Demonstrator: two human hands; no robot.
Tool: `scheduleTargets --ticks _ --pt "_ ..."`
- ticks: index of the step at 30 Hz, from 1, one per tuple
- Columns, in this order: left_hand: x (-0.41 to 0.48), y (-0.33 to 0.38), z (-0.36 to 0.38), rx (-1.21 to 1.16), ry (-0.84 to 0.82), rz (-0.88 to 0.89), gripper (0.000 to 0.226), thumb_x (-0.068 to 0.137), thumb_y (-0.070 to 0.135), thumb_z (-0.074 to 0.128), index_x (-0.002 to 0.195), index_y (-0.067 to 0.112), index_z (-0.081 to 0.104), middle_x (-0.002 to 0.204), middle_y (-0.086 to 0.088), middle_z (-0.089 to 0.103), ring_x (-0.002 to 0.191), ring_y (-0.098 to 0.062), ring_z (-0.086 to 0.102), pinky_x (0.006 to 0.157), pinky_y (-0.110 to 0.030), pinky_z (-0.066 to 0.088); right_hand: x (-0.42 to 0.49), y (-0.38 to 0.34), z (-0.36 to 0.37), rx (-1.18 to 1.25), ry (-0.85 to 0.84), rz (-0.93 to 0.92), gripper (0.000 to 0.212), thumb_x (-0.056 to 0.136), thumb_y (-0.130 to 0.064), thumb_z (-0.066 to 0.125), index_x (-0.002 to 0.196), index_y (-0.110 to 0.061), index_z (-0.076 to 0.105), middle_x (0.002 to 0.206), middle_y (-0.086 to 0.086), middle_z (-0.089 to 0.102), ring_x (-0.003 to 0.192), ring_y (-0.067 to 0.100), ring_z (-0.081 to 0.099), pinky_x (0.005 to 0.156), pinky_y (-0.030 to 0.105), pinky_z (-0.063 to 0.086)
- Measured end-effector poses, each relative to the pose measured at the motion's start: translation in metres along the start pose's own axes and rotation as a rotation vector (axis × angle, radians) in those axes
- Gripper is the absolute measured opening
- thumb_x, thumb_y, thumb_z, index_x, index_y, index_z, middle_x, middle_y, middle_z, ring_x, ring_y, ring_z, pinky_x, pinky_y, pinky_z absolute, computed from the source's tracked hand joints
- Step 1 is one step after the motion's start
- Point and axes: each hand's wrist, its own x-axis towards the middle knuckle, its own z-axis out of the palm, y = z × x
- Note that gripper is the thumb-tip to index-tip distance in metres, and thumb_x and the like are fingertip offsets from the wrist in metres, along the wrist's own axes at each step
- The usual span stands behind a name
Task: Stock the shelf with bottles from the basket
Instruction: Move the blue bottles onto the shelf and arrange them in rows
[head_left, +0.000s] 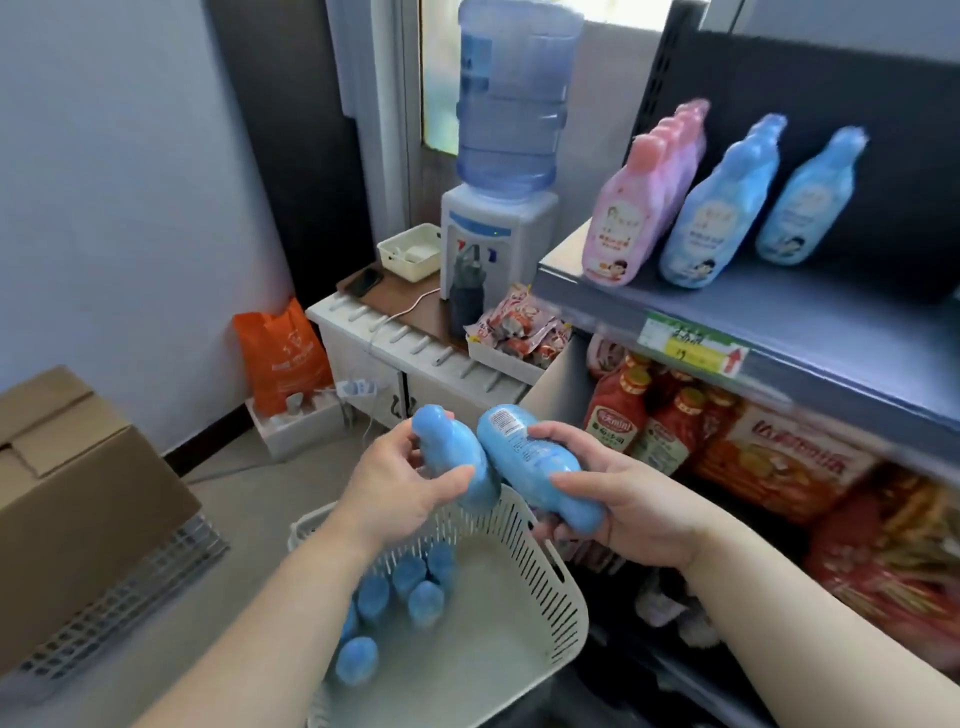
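Below, the white basket (540, 587) held several more blue bottles (410, 592) standing along its left side. Above its rim, the left hand (400, 478) was closed around one blue bottle (457, 457) and the right hand (618, 499) around another (530, 457), the two bottles touching near their middles. Farther up on the right, the shelf (810, 322) carried a row of pink bottles (639, 208) and two rows of blue ones (717, 208) beside them.

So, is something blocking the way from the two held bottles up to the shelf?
Nothing visible. Left hand and right hand each hold a blue bottle above the basket; the shelf has bare space.
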Motion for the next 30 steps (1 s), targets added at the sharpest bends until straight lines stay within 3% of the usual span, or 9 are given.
scheduleTargets --ticks 3,6,9,15,18,22,26,30 --pt "0.007 0.033 0.011 0.023 -0.026 0.087 0.047 0.061 0.024 0.081 0.104 0.031 0.061 0.093 0.010 0.069 0.084 -0.008 0.067 0.077 -0.025 0.054 -0.024 -0.029 0.002 -0.108 0.095 -0.101 0.042 0.076 -0.014 0.063 0.116 -0.028 0.062 0.119 0.015 0.056 0.064 0.025 0.065 0.050 0.027 0.054" --pt "0.017 0.064 0.027 0.038 -0.061 0.193 0.039 0.070 0.015 0.082 0.097 0.033 0.060 0.090 0.014 0.068 0.076 0.006 0.064 0.073 -0.017 0.052 -0.046 -0.056 -0.001 -0.169 0.184 -0.174 0.041 0.072 -0.024 0.066 0.113 -0.030 0.063 0.101 0.017 0.064 0.059 0.025 0.063 0.049 0.027 0.053" --pt "0.027 0.097 0.050 0.010 -0.095 0.297 0.048 0.068 0.014 0.083 0.105 0.030 0.058 0.092 0.015 0.067 0.076 0.006 0.063 0.068 -0.009 0.049 -0.065 -0.081 -0.012 -0.082 0.251 -0.231 0.039 0.073 -0.026 0.060 0.112 -0.026 0.062 0.081 0.021 0.061 0.048 0.024 0.058 0.044 0.024 0.049" --pt "0.048 0.148 0.095 0.051 -0.140 0.483 0.053 0.063 0.024 0.082 0.107 0.031 0.054 0.096 0.005 0.066 0.079 0.004 0.063 0.071 -0.012 0.049 -0.100 -0.135 -0.057 -0.054 0.463 -0.314 0.035 0.078 -0.035 0.057 0.111 -0.028 0.062 0.071 0.015 0.062 0.050 0.023 0.059 0.045 0.023 0.050" --pt "0.058 0.166 0.115 0.093 -0.128 0.539 0.050 0.065 0.025 0.083 0.104 0.035 0.053 0.100 0.006 0.063 0.084 0.005 0.062 0.072 -0.010 0.048 -0.103 -0.162 -0.092 -0.079 0.585 -0.275 0.029 0.087 -0.039 0.052 0.109 -0.023 0.062 0.070 0.015 0.060 0.051 0.023 0.061 0.046 0.023 0.050" --pt "0.073 0.183 0.139 0.153 -0.135 0.556 0.048 0.070 0.022 0.083 0.108 0.028 0.054 0.098 0.010 0.066 0.089 -0.002 0.064 0.078 -0.017 0.051 -0.092 -0.186 -0.137 -0.124 0.695 -0.142 0.049 0.087 -0.053 0.053 0.110 -0.011 0.062 0.074 0.014 0.068 0.059 0.026 0.069 0.045 0.024 0.055" --pt "0.089 0.194 0.163 0.186 -0.115 0.544 0.054 0.066 0.030 0.083 0.111 0.027 0.054 0.102 0.007 0.068 0.093 -0.011 0.066 0.086 -0.036 0.055 -0.078 -0.206 -0.166 -0.077 0.683 -0.122 0.058 0.086 -0.061 0.052 0.120 -0.015 0.059 0.095 0.014 0.071 0.067 0.028 0.071 0.057 0.030 0.060" --pt "0.104 0.205 0.184 0.266 -0.067 0.537 0.052 0.067 0.035 0.082 0.108 0.032 0.051 0.101 0.010 0.066 0.093 -0.010 0.065 0.087 -0.037 0.054 -0.066 -0.230 -0.183 -0.126 0.691 -0.086 0.071 0.085 -0.071 0.041 0.119 -0.010 0.058 0.083 0.021 0.070 0.058 0.027 0.070 0.047 0.027 0.057"
